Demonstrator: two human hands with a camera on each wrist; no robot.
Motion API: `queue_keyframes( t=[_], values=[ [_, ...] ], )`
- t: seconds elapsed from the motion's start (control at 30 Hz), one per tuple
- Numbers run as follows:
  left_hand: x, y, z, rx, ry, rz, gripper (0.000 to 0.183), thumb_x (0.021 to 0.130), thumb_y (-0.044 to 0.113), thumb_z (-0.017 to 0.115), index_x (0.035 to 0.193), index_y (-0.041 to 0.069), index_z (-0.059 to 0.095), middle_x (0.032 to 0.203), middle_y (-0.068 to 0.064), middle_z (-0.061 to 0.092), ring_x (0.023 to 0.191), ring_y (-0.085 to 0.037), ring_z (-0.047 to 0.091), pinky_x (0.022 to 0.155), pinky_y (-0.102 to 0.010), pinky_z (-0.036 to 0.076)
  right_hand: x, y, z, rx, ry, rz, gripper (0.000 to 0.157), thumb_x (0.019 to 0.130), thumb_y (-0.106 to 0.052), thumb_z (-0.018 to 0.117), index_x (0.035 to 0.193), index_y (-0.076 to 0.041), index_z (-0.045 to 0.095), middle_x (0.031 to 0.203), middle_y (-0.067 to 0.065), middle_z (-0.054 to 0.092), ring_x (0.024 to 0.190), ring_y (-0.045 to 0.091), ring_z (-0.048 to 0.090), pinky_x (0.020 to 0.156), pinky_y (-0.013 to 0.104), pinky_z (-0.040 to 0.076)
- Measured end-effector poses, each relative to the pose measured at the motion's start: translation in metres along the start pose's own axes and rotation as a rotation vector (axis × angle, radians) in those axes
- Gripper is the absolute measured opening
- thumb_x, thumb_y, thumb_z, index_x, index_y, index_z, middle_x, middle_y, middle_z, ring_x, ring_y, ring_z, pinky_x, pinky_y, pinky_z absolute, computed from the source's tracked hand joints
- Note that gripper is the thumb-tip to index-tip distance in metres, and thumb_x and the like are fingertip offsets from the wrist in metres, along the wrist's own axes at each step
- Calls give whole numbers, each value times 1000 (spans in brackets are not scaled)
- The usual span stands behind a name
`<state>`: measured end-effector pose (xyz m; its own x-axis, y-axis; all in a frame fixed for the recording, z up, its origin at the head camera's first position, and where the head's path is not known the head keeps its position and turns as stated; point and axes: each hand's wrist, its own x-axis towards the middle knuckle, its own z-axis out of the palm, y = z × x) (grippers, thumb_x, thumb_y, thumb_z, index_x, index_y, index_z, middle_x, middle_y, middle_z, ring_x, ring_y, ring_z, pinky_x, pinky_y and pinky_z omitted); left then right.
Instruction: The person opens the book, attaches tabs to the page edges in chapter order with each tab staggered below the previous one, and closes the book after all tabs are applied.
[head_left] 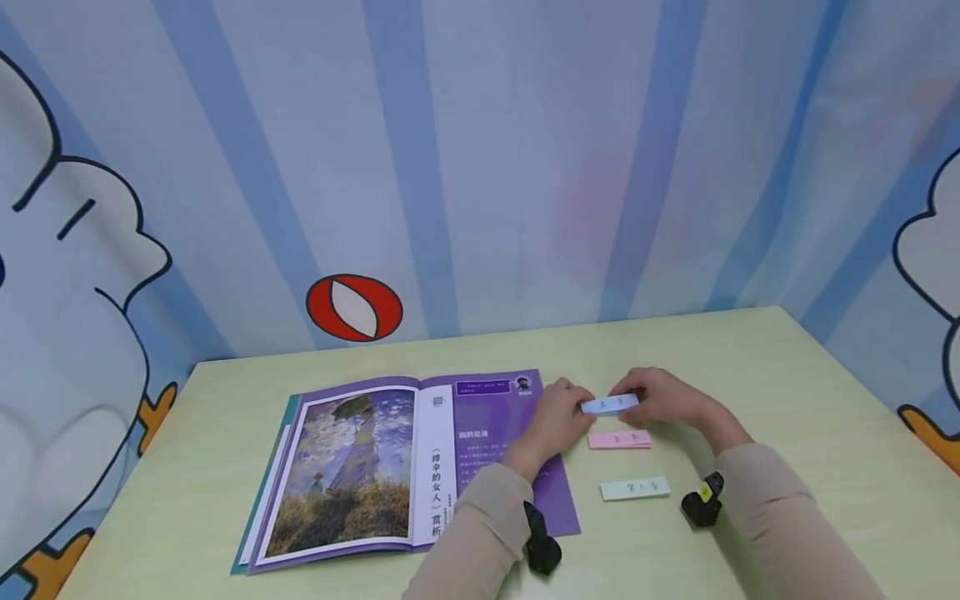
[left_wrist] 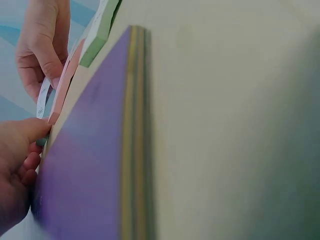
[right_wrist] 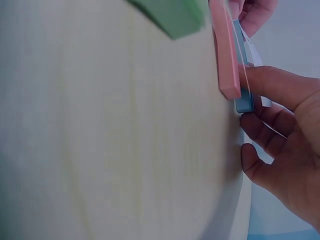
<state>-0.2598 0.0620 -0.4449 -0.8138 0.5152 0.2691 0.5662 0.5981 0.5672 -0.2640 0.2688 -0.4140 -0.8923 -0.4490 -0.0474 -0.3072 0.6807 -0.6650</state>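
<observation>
A light-blue sticky note strip [head_left: 610,405] with handwriting lies at the far end of a column of three pads. My left hand [head_left: 558,421] pinches its left end, the wrist passing over the open book's right page. At the other end, my right hand [head_left: 671,396] pinches it between thumb and fingers. The right wrist view shows the blue pad [right_wrist: 244,102] beneath, with the written top sheet [right_wrist: 266,101] standing partly away from it. Just nearer lies a pink sticky note pad [head_left: 619,440], and below that a pale-green one [head_left: 634,489], both handwritten.
An open book [head_left: 517,454] with a painting on its left page and a purple right page lies left of the pads. The pale table [head_left: 810,400] meets a blue striped curtain [head_left: 517,167] at the back. Black wrist cameras [head_left: 542,550] sit on both sleeves.
</observation>
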Motion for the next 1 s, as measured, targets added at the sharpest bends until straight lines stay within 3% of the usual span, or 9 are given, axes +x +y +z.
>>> queue_keyframes(
  t=[0.43, 0.8, 1.0],
  values=[
    [-2, 7, -16, -51, -38, -6, 22, 85, 12, 66, 105, 3, 69, 89, -4, 56, 79, -11, 47, 72, -19, 38, -4, -14, -6, -46, -6, -69, 28, 79, -9, 72, 105, 1, 67, 88, 2, 58, 77, 17, 47, 67, 30, 41],
    [-7, 16, -44, 1, -23, 50, 20, 86, 14, 67, 104, 6, 69, 90, -2, 57, 83, -15, 53, 73, -20, 39, -11, -35, -14, -56, 36, -150, 26, 82, -10, 71, 107, -3, 68, 89, 0, 58, 77, 14, 49, 68, 30, 43],
    [-13, 21, -57, 68, -66, 65, 18, 87, 17, 67, 103, 9, 69, 91, 1, 58, 83, -12, 52, 72, -20, 39, -14, -44, -13, -68, 40, -201, 24, 82, -9, 71, 105, -4, 69, 88, -3, 58, 74, 12, 47, 65, 27, 42]
  ],
)
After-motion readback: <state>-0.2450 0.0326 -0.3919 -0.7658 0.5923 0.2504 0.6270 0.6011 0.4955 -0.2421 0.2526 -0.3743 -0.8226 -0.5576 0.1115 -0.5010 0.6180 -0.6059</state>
